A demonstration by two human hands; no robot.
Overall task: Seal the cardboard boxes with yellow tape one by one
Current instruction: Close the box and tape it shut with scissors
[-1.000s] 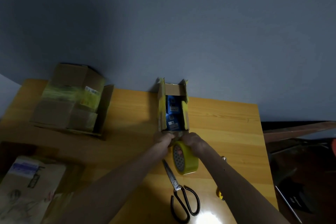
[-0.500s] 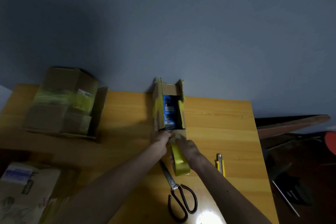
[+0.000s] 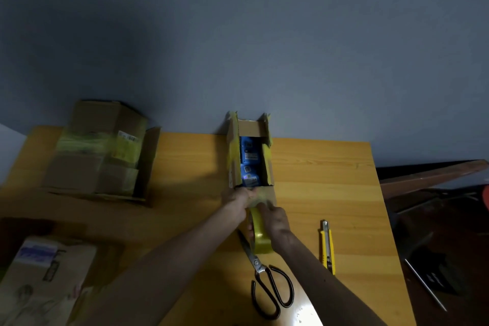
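Centre of frame: a narrow box [image 3: 232, 156] lies lengthwise on the table [image 3: 330, 180], flaps up, with blue packs [image 3: 249, 156] visible inside. Its far end is at the table's far edge by the wall.

The left hand [image 3: 238, 200] sits on the box's near end flap, apparently anchoring the free tape end there. Whether its fingers press flat or pinch cannot be told.

Just below it, the right hand [image 3: 275, 222] grips the yellow roll [image 3: 260, 238]. The roll is held on edge in line with the box's long axis, probably so a strip can run straight along the seam.

The box is not yet sealed, and the side flaps likely need folding in first.

Scissors [image 3: 267, 280] and a knife [image 3: 327, 246] lie lower centre and lower right, within reach for cutting.

A taped box [image 3: 100, 148] stands at upper left, and a parcel [image 3: 39, 280] lies at lower left.
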